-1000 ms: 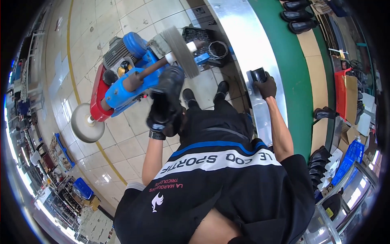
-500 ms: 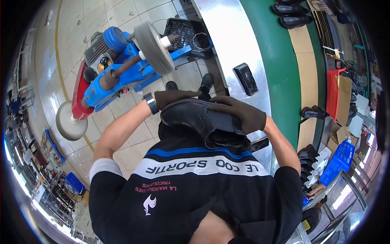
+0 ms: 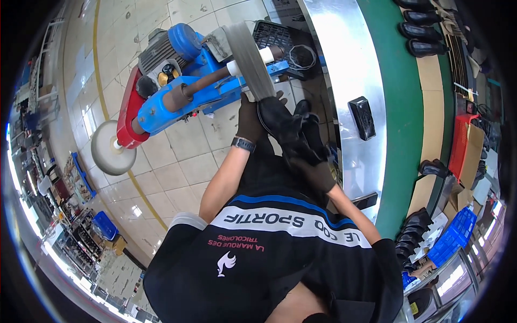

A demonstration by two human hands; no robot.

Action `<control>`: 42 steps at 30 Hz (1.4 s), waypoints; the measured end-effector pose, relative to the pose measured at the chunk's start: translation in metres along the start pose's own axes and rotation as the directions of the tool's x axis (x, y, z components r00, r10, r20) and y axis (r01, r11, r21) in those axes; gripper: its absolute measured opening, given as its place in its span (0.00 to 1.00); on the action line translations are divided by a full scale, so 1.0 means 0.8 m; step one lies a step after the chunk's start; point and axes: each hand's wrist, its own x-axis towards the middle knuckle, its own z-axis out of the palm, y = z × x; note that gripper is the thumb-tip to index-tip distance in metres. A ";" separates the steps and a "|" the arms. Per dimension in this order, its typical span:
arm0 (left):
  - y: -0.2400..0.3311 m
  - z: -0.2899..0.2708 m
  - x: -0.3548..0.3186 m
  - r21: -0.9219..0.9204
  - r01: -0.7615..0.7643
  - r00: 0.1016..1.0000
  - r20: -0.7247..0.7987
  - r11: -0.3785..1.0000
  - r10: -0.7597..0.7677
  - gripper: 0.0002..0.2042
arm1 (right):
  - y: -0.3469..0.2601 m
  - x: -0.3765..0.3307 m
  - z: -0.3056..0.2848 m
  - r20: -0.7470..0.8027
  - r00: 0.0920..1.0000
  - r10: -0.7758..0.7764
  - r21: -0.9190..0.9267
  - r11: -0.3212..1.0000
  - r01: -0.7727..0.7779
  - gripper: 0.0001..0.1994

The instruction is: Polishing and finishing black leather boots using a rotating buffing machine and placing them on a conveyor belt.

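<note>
A black leather boot (image 3: 281,125) is held out before my body, its toe at the lower edge of the grey buffing wheel (image 3: 246,56); it looks to be touching. My left hand (image 3: 248,121), in a dark brown glove, grips the toe end from the left, with fingertips showing beyond the wheel's edge. At the shaft end, my gloved right hand (image 3: 319,175) is closed on the boot, fingers partly hidden. The wheel's face looks streaked. It sits on the shaft of a blue polishing machine (image 3: 161,110).
A second pale wheel (image 3: 113,148) is at the machine's left end. A black block-shaped object (image 3: 362,118) lies on the metal ledge (image 3: 344,59) to my right. Beyond runs a green conveyor surface (image 3: 396,107) with black shoes (image 3: 425,47). A black crate (image 3: 273,36) stands behind the wheel.
The boot has gone from lying sideways near my waist to pointing away, toe at the wheel. Both hands moved with it, the right now at its shaft. The view has shifted.
</note>
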 end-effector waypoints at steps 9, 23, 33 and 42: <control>0.030 -0.056 0.093 0.449 0.003 0.990 -0.126 0.894 0.060 0.30 | 0.137 0.119 0.099 -0.170 0.965 0.202 0.742 0.670 -0.009 0.15; 0.031 -0.214 0.059 0.751 -0.140 0.990 0.122 0.645 0.073 0.33 | 0.026 0.012 0.084 -0.168 0.982 0.085 0.293 0.955 -0.032 0.27; 0.004 -0.165 0.080 0.064 0.141 0.990 -0.037 0.988 -0.139 0.24 | -0.079 0.076 0.057 -0.086 0.986 -0.142 -0.774 0.633 0.024 0.36; -0.009 -0.252 0.124 0.893 -0.241 0.970 0.204 0.381 0.134 0.22 | -0.041 0.111 0.054 -0.032 0.983 -0.182 -0.845 0.530 0.070 0.32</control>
